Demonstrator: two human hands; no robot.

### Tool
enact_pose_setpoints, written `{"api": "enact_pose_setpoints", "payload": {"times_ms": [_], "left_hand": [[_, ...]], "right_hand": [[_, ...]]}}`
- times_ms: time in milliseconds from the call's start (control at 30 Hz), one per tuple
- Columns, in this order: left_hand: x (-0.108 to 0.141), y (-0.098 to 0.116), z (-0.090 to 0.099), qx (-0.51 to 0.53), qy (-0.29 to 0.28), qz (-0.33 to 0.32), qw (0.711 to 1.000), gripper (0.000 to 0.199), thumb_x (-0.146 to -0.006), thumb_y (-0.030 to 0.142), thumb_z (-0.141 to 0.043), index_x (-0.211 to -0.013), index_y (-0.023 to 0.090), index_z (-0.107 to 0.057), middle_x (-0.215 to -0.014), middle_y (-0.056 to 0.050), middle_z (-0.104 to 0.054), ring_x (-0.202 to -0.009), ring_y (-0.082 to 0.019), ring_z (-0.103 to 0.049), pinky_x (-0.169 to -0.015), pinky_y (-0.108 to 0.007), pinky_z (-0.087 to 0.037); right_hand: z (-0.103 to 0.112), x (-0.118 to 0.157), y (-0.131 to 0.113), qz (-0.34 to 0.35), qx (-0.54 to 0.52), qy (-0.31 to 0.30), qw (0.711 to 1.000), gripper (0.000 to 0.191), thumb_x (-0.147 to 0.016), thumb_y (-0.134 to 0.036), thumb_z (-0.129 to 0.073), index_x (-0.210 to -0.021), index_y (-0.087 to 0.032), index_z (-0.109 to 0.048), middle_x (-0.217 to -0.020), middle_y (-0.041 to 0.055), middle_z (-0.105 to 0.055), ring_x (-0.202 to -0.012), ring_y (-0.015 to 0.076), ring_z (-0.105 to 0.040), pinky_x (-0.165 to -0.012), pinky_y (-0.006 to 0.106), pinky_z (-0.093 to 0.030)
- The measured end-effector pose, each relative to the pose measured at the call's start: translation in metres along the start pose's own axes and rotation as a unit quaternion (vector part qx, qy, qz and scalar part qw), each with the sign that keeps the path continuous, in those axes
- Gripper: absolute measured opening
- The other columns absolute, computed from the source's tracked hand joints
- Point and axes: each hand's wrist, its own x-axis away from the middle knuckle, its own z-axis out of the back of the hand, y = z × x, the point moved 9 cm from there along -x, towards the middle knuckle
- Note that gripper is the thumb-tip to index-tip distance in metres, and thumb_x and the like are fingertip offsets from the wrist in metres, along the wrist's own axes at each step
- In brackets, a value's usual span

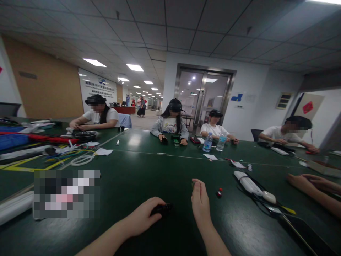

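My left hand [145,215] rests on the dark green table [149,170] and is closed around a small black object [163,209] that pokes out past the fingers. My right hand [200,201] stands just to its right, fingers straight and raised, pinching a thin small piece [193,184] at the fingertips; what it is I cannot tell. A small red and black part [218,192] lies on the table a little to the right of my right hand.
A white handheld device [249,183] with black cable lies at the right. Another person's hands [311,183] rest at the far right. Several seated people work along the far side, with two water bottles [214,142]. Cables, tubing and tools crowd the left.
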Motion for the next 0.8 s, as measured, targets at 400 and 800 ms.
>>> {"api": "enact_pose_setpoints", "payload": {"times_ms": [400, 800], "left_hand": [[0.001, 0.003, 0.001, 0.001, -0.005, 0.000, 1.000, 0.031, -0.078, 0.022, -0.050, -0.109, 0.025, -0.053, -0.113, -0.001, -0.054, -0.104, -0.016, -0.048, -0.094, -0.031, -0.036], [0.001, 0.003, 0.001, -0.001, -0.004, -0.012, 1.000, 0.033, -0.074, 0.019, -0.052, -0.106, 0.026, -0.053, -0.114, 0.000, -0.053, -0.106, -0.017, -0.048, -0.095, -0.032, -0.035]], "right_hand": [[-0.019, 0.000, 0.001, -0.001, 0.006, -0.078, 0.997, 0.035, -0.083, -0.052, -0.039, -0.099, -0.023, -0.050, -0.071, -0.0005, -0.051, -0.055, 0.0135, -0.049, -0.047, 0.025, -0.041], [-0.023, 0.008, -0.024, 0.006, 0.033, -0.122, 0.992, 0.025, -0.079, -0.041, -0.051, -0.094, -0.021, -0.053, -0.085, 0.0034, -0.063, -0.077, 0.0188, -0.061, -0.065, 0.031, -0.048]]}}
